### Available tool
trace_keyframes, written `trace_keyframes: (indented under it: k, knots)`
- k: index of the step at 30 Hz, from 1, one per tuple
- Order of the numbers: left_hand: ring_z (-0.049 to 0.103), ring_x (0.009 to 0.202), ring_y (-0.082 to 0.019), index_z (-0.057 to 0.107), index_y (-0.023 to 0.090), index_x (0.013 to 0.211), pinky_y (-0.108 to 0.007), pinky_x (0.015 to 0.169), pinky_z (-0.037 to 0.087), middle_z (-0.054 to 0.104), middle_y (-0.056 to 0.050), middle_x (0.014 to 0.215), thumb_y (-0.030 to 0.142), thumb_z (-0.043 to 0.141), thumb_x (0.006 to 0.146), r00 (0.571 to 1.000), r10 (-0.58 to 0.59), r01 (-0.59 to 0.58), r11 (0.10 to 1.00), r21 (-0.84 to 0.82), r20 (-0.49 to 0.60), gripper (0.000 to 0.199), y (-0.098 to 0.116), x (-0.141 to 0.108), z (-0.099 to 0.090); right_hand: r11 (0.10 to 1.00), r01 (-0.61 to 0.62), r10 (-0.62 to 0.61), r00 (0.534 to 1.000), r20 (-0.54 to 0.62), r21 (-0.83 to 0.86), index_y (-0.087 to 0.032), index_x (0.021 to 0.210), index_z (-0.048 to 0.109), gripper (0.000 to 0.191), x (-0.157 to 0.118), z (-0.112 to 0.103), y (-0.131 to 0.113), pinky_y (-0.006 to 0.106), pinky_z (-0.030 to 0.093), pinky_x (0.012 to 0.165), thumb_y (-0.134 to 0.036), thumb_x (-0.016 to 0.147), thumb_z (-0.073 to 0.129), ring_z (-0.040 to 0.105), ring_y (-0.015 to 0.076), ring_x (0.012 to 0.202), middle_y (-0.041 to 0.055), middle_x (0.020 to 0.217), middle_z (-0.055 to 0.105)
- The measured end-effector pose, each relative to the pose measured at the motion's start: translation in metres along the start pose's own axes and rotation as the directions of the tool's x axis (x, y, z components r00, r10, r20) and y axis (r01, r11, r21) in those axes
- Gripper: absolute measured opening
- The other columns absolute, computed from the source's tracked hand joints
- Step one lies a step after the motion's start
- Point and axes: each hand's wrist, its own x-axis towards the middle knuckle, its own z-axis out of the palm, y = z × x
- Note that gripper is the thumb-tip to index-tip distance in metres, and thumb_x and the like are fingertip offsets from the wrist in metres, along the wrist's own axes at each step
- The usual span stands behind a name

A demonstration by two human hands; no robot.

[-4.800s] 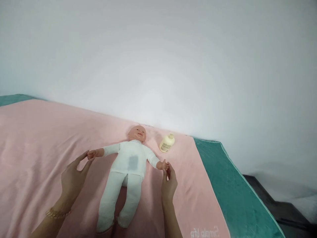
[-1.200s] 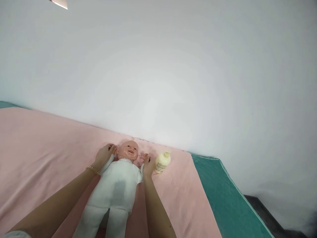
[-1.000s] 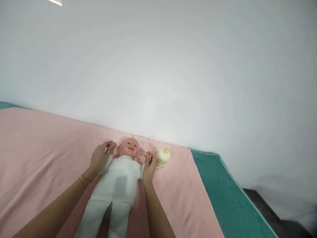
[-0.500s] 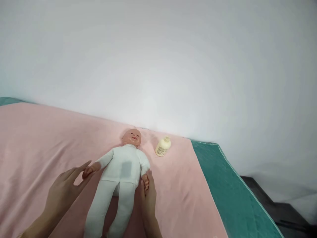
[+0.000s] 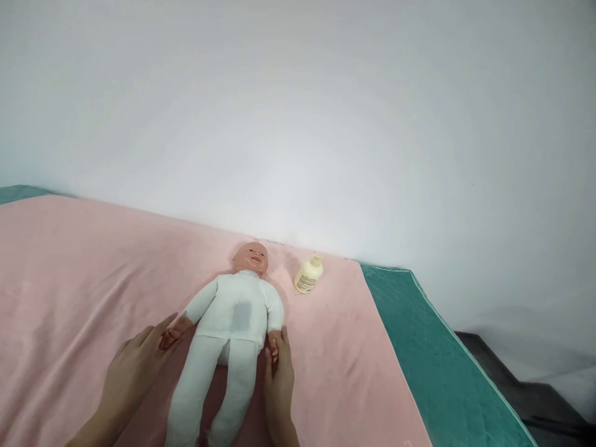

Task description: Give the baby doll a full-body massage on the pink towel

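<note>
A baby doll [image 5: 239, 310] in a white cloth suit with a grey patch on its chest lies face up, its head toward the wall. My left hand [image 5: 137, 360] is closed around the doll's hand on the left side, fingers over it and the thumb partly hidden. On the other side, my right hand [image 5: 280, 379] holds the doll's other hand between thumb and fingers. Both doll arms lie slanted down and outward from the body. The doll's feet are cut off or hidden at the bottom edge.
A pale yellow bottle [image 5: 308, 275] with printed text stands to the right of the doll's head. Beneath everything is a pink sheet [image 5: 344, 347] over a green cover [image 5: 419, 335]. A white wall [image 5: 298, 124] rises behind, and dark objects [image 5: 521, 391] sit low at right.
My left hand has moved slightly right and closed more fully around the doll's hand. The doll's arm on that side has shifted a little inward and down. My right hand keeps its hold.
</note>
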Motion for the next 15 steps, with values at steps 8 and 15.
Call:
trace_keyframes:
  k: [8,15]
  knots:
    - [0.067,0.099,-0.029,0.064,0.029,0.121,-0.036,0.076,0.051,0.07,-0.004,0.118,0.055,0.058,0.082,0.978,-0.116,0.085,0.98,-0.179,-0.174,0.048,0.022,0.065,-0.009,0.991,0.101,-0.088,0.986,-0.144,0.086,-0.022,0.125,0.063,0.042,0.077,-0.004,-0.043,0.04,0.047,0.105,-0.044,0.092,0.052,0.05,0.0267,0.134,0.0114,0.146,0.05]
    - [0.068,0.102,-0.026,0.063,0.019,0.122,-0.035,0.088,0.05,0.072,-0.009,0.114,0.043,0.055,0.083,0.98,-0.14,0.064,0.89,-0.451,-0.138,0.046,0.048,0.156,0.027,0.973,0.184,-0.171,0.98,-0.101,0.143,-0.015,0.108,0.065,0.038,0.173,0.027,-0.057,0.036,0.052,0.089,-0.044,0.091,0.047,0.067,0.0236,0.101,0.0121,0.108,0.071]
